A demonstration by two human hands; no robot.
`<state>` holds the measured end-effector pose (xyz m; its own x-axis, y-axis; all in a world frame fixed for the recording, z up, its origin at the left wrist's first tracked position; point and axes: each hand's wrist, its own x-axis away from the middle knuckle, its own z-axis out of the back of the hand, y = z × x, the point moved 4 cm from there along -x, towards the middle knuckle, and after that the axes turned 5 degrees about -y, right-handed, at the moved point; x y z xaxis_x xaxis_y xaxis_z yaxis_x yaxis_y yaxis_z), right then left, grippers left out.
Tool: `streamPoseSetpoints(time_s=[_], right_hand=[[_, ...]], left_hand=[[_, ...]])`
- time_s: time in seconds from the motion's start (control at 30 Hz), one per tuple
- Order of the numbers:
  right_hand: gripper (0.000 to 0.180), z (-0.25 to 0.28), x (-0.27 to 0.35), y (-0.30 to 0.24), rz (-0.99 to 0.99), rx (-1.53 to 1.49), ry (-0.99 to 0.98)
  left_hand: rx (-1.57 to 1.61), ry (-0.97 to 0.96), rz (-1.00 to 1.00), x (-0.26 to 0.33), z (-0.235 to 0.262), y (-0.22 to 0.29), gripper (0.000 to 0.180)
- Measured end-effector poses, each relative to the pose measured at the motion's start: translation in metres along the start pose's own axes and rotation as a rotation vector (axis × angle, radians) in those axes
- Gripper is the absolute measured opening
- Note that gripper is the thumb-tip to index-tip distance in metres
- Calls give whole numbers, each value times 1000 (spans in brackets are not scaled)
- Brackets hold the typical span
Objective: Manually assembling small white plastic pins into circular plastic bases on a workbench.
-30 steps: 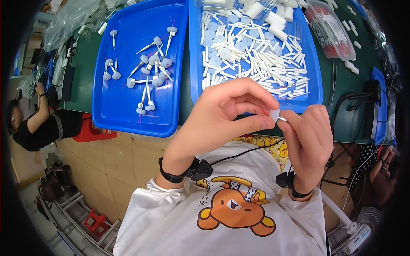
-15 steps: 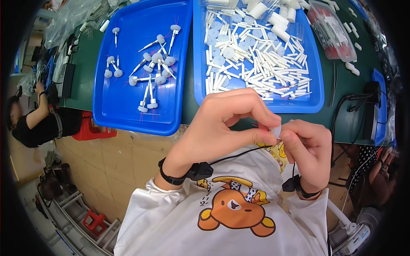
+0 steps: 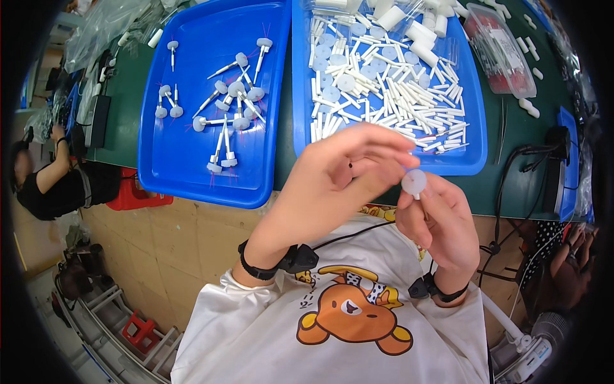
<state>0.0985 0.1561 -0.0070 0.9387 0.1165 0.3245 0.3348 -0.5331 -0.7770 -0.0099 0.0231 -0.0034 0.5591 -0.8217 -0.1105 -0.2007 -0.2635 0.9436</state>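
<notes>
In front of my chest, my right hand [image 3: 441, 221] pinches a translucent white disc [image 3: 414, 182] on a short white stem. The disc's round face is turned up toward me. Just left of it, my left hand [image 3: 348, 176] has its fingers loosely curved and slightly blurred, their tips close to the disc's upper edge. Nothing shows in that hand. Beyond my hands, a blue tray [image 3: 476, 144] holds many small white tubes [image 3: 409, 96], with discs [image 3: 346, 82] of the same kind among them. A second blue tray [image 3: 182, 169] at left contains several disc-and-stem assemblies [image 3: 238, 88] with thin red wires.
A clear plastic box [image 3: 502, 51] with red contents stands at the far right, near loose white pieces [image 3: 528, 107]. Black cables [image 3: 534, 150] run along the table's right side. At left are plastic bags [image 3: 96, 41] and another person [image 3: 61, 173] in dark clothes.
My left fingers have let go of the disc and loosened. The right hand has shifted a little left, and the disc has turned from edge-on to face-up toward me.
</notes>
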Motion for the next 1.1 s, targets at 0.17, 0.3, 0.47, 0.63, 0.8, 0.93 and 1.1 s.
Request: streamPoseSetpoints(time_s=[0.17,0.3,0.47,0.63,0.8,0.93,1.1], right_hand=[[32,9,3,-3,180,-26,-7],[31,12,6,-7,247,14,40],[30,15,8,-12,345,-19,50],[30,17,8,-13,363,22,60],[30,19,9,-11,347,29,75],[30,19,9,-10,352,32,88],[30,17,9,-10,373,26,73]], left_hand=[[404,106,41,0,9,-1,88],[360,92,-63,0,16,0,87],[360,38,-117,-2,20,4,85],[557,-34,-128,-3,18,6,92],[782,-146,-134,-4,9,11,90],[873,-236,-147,-3,2,14,88],[969,-342,-153,-1,-5,18,85]])
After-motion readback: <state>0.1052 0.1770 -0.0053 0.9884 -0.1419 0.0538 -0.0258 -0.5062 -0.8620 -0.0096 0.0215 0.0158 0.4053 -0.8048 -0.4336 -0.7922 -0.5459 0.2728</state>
